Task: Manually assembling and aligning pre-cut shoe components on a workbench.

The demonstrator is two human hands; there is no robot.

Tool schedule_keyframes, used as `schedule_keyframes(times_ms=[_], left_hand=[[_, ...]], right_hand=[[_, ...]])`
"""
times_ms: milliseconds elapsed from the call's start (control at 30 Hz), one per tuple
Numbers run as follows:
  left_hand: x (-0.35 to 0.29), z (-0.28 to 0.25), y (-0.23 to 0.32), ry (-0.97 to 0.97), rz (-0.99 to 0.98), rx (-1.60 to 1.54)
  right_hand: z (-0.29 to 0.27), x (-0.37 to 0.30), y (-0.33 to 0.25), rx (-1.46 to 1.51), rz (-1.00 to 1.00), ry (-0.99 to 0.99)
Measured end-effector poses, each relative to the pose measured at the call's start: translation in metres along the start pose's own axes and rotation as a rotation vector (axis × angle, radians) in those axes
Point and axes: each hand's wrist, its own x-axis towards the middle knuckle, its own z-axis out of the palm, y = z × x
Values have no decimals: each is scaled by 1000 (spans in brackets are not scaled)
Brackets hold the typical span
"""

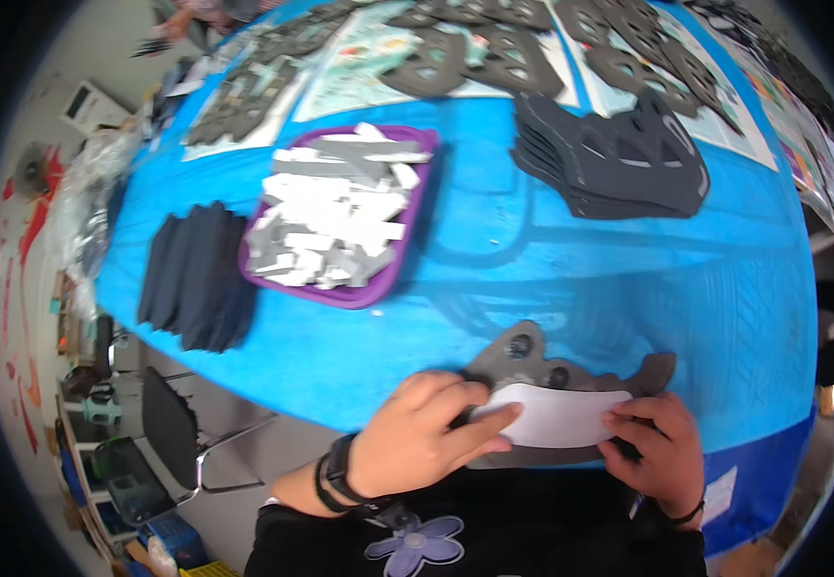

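Head view: a white strip [559, 417] is being pressed onto a grey cut-out piece [571, 373] at the table's [494, 279] near edge, pinned flat by the left hand [415, 435] and pinched by the right hand [656, 444]. A purple tray [407, 252] mid-table is being filled by white and grey strips [332, 213].

Flat dark grey curved cut-out piece [542, 370] with round holes lies at the near edge of the blue worktop [629, 279], long axis running left to right. One hole shows near its upper left lobe, another near the middle. White curved paper strip [556, 418] lies flat on top of it, covering its lower middle part. Both ends of the strip are pressed under fingertips; the grey piece's right tip stays uncovered.
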Motion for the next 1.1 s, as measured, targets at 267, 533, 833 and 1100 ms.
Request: schedule_keyframes(times_ms=[267,533,833,1100], left_hand=[[-12,12,20,61,113,34],[-12,36,39,13,149,431],[2,48,49,98,81,411],[-13,36,44,122,2,284]], right_hand=[[15,-14,-29,-301,-67,4],[46,2,-56,-452,-12,-6],[59,3,-37,-419,-56,156],[49,-20,-28,-504,-27,237]])
